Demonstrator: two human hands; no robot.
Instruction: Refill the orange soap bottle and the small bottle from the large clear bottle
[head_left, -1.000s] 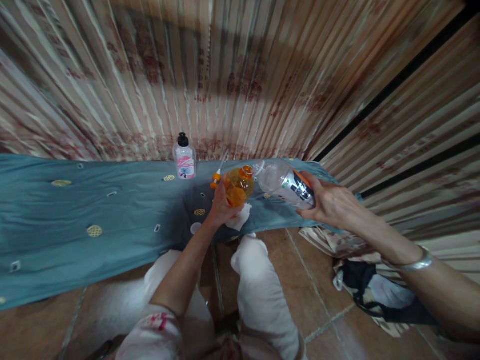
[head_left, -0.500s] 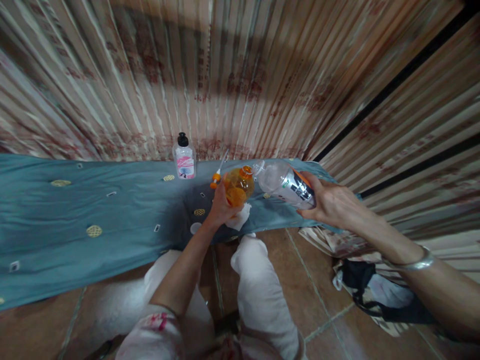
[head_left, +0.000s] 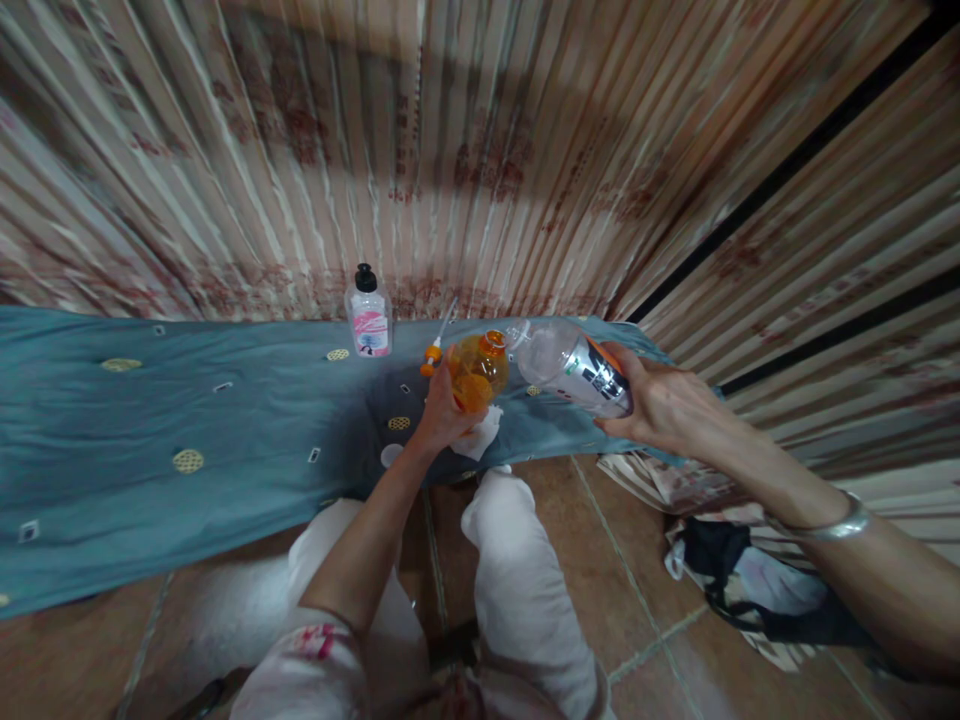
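Note:
My left hand [head_left: 444, 405] is closed around an orange see-through bottle [head_left: 480, 372], its uncovered neck facing up and slightly right. In my right hand [head_left: 656, 400] is a clear plastic bottle [head_left: 574, 365] with a silver, black and orange label. It is tipped nearly level, its mouth right by the orange bottle's neck; whether liquid flows cannot be made out. An orange pump top [head_left: 432, 356] with a clear tube lies just behind my left hand. A crumpled white tissue [head_left: 480, 436] lies under the orange bottle. Near my left wrist is a small round white cap [head_left: 391, 456].
A clear bottle with a black pump [head_left: 370, 318] and pink label stands at the back of the teal cloth surface [head_left: 255, 400]. Pleated curtains [head_left: 480, 160] hang behind and to the right. A dark bag [head_left: 750, 580] lies on the tiled floor at right.

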